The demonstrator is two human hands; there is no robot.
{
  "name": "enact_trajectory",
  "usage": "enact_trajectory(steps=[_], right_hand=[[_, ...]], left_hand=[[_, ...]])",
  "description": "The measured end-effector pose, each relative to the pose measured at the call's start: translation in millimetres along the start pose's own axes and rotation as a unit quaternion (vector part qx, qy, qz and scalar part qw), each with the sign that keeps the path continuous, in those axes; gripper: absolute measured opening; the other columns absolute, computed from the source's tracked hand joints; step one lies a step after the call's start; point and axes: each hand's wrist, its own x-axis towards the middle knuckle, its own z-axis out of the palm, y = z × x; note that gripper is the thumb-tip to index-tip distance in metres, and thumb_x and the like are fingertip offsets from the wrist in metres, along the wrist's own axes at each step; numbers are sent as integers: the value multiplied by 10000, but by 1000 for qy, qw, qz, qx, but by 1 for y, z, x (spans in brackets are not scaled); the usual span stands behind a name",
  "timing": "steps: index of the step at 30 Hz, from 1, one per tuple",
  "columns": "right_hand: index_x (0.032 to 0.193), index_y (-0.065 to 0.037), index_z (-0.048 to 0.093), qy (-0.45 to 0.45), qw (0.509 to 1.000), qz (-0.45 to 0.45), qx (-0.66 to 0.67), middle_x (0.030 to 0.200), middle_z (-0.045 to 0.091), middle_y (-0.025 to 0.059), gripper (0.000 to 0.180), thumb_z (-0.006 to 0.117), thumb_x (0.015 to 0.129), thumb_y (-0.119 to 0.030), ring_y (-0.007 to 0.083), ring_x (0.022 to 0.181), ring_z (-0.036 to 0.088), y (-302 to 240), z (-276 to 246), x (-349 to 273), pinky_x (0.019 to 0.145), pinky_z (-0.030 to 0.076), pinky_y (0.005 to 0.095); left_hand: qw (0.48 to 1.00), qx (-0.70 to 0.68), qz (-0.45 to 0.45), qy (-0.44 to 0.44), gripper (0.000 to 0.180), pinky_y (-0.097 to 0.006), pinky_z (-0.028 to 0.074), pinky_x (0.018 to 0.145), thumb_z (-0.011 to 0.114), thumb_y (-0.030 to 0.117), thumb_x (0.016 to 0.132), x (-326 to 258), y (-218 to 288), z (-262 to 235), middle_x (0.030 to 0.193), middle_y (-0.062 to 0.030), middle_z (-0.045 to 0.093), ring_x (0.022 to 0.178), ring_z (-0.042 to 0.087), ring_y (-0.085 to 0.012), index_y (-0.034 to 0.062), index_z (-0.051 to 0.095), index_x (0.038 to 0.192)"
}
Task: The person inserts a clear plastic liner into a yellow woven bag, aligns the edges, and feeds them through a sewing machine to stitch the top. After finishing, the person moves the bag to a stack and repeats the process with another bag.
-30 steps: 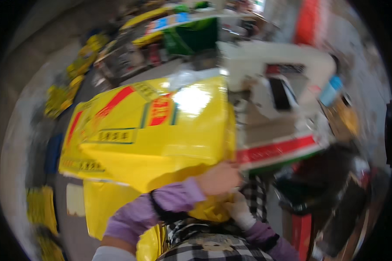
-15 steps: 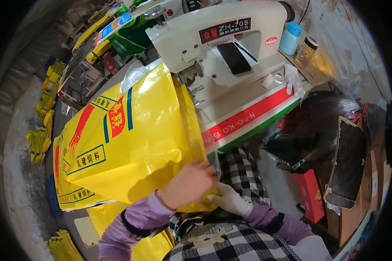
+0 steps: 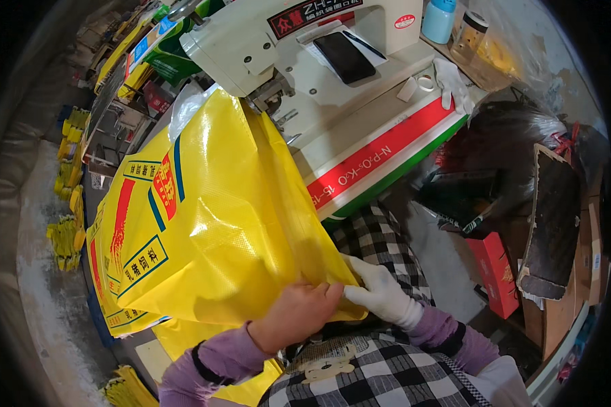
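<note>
A large glossy yellow woven bag [image 3: 251, 203] with red and blue print lies across my lap and the machine table. Its far edge reaches beneath the head of a white industrial sewing machine [image 3: 231, 57]. My bare left hand [image 3: 302, 312] is closed on the bag's near edge, its fingertips pinched in the yellow fabric. Close beside it, my right hand [image 3: 385, 295], in a white glove, grips the corner of that same edge. The fingertips of both hands almost meet there. Whatever lies inside the bag's fold is hidden.
A black phone [image 3: 345, 57] rests on the machine bed, near a white tape roll [image 3: 425, 83] and a loose white glove [image 3: 449, 85]. Behind stand a blue bottle [image 3: 439, 22] and a jar [image 3: 470, 32]. A red box [image 3: 493, 275] and dark cardboard [image 3: 552, 224] sit at right.
Both hands have shifted down toward me with the near edge of the bag, which is now stretched flatter. The clear film seen beside my left hand no longer shows there. The view has turned slightly.
</note>
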Motion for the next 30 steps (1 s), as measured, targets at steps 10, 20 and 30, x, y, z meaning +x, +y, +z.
enact_trajectory(steps=[10, 20, 30], right_hand=[[1415, -26, 387, 102, 982, -22, -156, 886, 663, 246, 646, 598, 852, -262, 390, 793, 662, 4, 15, 15, 745, 526, 415], [1466, -91, 354, 130, 943, -124, -280, 632, 565, 166, 742, 590, 763, -91, 346, 545, 550, 1, 8, 2, 556, 458, 443], [1188, -55, 604, 215, 863, -170, -425, 663, 626, 169, 351, 558, 857, -162, 351, 612, 632, 1, -17, 171, 544, 483, 461]], left_hand=[[975, 0, 132, -177, 240, -370, 520, 638, 566, 164, 831, 12, -3, -22, 759, -84, 601, 730, 653, -269, 48, 518, 1036], [962, 103, 152, -202, 538, -398, 510, 714, 644, 561, 814, 90, -148, -103, 678, -142, 627, 674, 622, -344, 41, 682, 946], [969, -242, -41, 10, 239, -309, 420, 494, 744, 277, 794, 16, -105, -207, 493, -58, 534, 444, 531, -177, 92, 689, 653]])
